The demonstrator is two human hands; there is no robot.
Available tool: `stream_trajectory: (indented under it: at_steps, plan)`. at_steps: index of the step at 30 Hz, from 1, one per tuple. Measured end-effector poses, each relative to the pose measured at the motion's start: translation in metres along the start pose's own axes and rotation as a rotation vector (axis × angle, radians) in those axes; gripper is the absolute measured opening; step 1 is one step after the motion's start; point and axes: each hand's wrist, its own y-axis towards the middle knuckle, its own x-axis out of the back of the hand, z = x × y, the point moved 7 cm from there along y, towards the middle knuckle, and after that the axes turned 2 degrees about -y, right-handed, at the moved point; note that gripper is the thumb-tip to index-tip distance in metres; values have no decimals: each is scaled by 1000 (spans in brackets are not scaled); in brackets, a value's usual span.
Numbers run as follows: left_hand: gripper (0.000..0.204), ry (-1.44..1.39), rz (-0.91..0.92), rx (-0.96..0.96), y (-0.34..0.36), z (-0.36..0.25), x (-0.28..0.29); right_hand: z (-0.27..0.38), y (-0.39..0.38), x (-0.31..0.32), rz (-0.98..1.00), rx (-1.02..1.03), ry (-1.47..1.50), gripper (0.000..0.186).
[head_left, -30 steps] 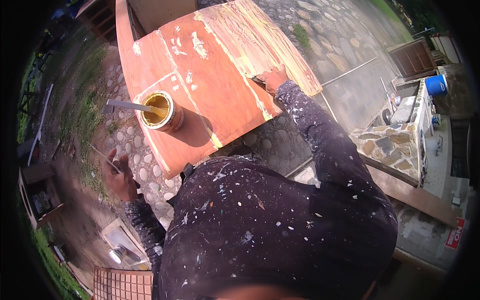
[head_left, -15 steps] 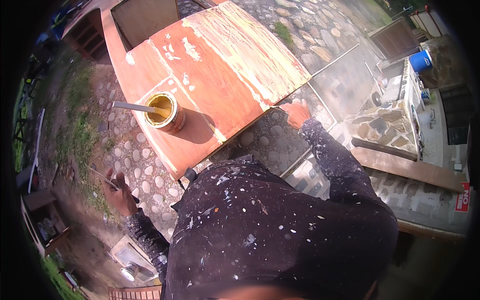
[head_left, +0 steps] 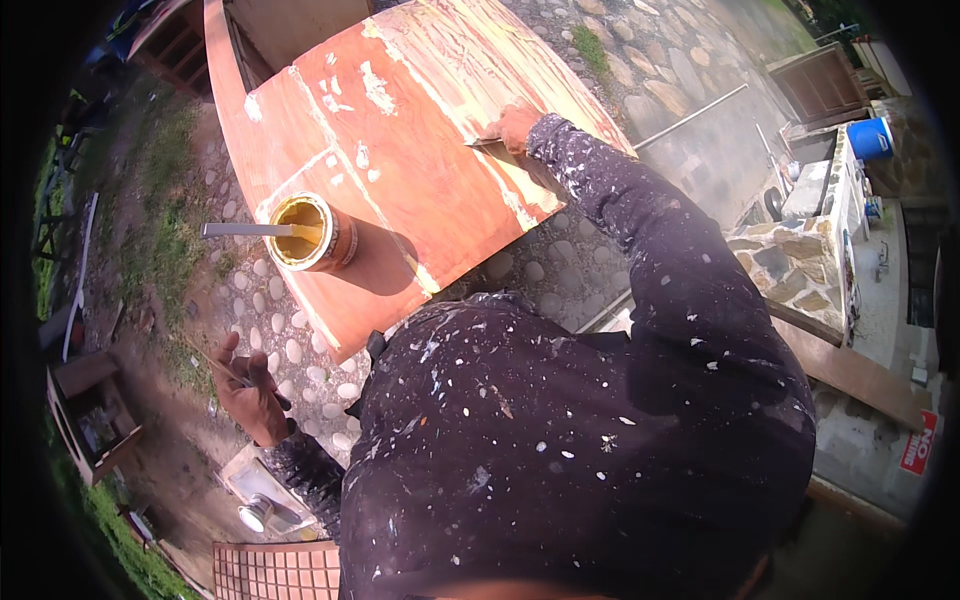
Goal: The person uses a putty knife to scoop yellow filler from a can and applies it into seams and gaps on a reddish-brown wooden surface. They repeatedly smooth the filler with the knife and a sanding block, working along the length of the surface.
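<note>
An orange wooden panel [head_left: 420,205] with pale filler streaks and patches lies ahead of me. A can of yellowish paste [head_left: 336,240] stands on its left part with a flat metal tool [head_left: 235,229] resting across the rim. My right hand [head_left: 515,128] grips a flat scraper [head_left: 482,141], whose blade is on the streaky right part of the panel. Low at the left, off the panel, my left hand [head_left: 250,388] is curled around a thin tool [head_left: 210,360], seen indistinctly against the ground.
Wooden cabinets [head_left: 165,45] stand at upper left, a small cabinet [head_left: 85,420] at lower left. Cobblestone paving [head_left: 670,95] surrounds the panel. On the right are a stone-faced counter [head_left: 785,265], a blue bucket [head_left: 869,139] and a long plank [head_left: 850,375].
My right hand went down to the panel's right front edge half a second ago and is now back up and leftward on the streaked area. My left hand has stayed low, still holding its tool.
</note>
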Motion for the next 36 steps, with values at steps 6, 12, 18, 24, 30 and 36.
stream_trajectory:
  at_steps: [6, 12, 18, 24, 30, 36]
  plan:
    - [64, -33, 122, -4, 8, -9, -14, 33, -122, -31, -57, -72, 71, 48]
    - [65, -63, 225, -67, 27, -15, -14, 92, -196, -47, -183, -265, 127, 49]
    - [66, -56, 273, -105, 35, -21, -7, 84, -228, -59, -204, -526, 527, 52]
    - [69, -35, 319, -97, 36, -22, -14, 87, -220, -61, -532, -780, 350, 54]
    - [68, -37, 328, -66, 33, -23, -16, 119, -238, -75, -313, -672, 244, 55]
    - [69, -28, 480, 71, 29, -17, -35, 47, -209, -48, -186, -831, 484, 49]
